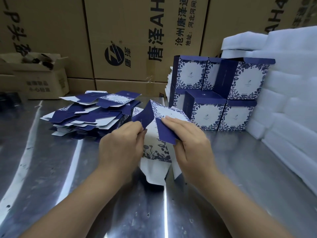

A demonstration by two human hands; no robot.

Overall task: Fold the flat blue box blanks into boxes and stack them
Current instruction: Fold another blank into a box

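Note:
A half-formed blue and white box blank (pixel 155 146) stands tilted on the steel table between my hands, its white bottom flaps hanging open toward me. My left hand (pixel 120 145) pinches a dark blue flap on its left side. My right hand (pixel 190 141) grips a dark blue flap on its right, fingers over the top panel. A loose pile of flat blue blanks (pixel 92 115) lies to the left behind my hands. Several folded boxes (pixel 221 93) stand stacked in two layers at the back right.
The steel table (pixel 51 169) is shiny. White foam sheets (pixel 288 100) are piled along the right edge. Large brown cartons (pixel 133 40) wall off the back. A small open carton (pixel 39 74) sits at the back left.

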